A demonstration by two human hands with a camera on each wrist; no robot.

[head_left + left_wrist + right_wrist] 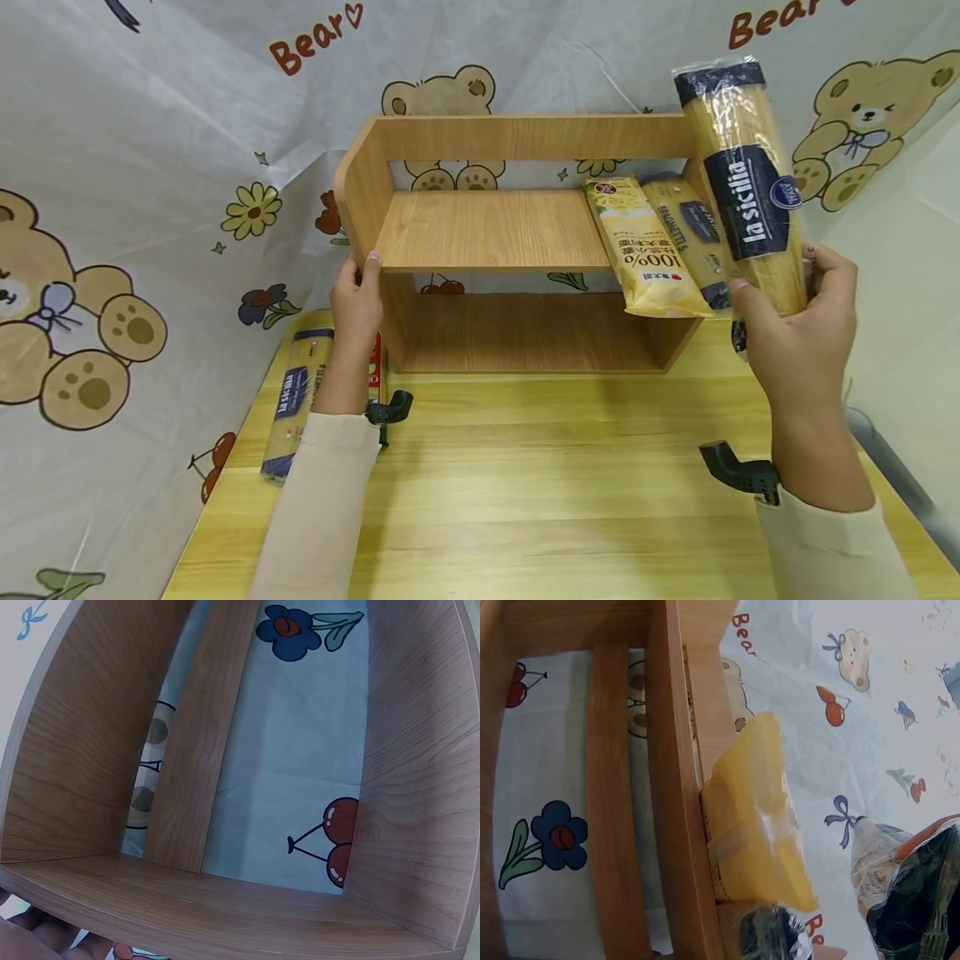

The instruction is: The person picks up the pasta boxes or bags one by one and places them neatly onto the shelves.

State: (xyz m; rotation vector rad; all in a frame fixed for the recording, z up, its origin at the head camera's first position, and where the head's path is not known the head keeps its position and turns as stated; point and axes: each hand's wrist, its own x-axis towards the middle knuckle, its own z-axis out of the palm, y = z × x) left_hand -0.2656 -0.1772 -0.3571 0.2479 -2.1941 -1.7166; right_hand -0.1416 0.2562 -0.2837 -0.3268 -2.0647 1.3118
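In the head view my right hand (806, 350) grips a clear spaghetti pack (750, 200) with navy "la sicilia" labels by its lower end. The pack is raised upright at the right end of a wooden two-tier shelf (487, 225). My left hand (356, 304) holds the shelf's left side panel, thumb at the front edge. On the upper tier's right side, a yellow pasta pack (645, 250) lies beside another spaghetti pack (690, 225), partly hidden by the held one. The yellow pack's end overhangs the tier. In the left wrist view, fingers (45, 937) show behind the panel.
A further spaghetti pack (292, 400) lies on the table (570, 500) left of the shelf. Beside it, a red and green package (377, 367) is mostly hidden by my left wrist. A bear-print cloth (180, 108) hangs behind and to the left.
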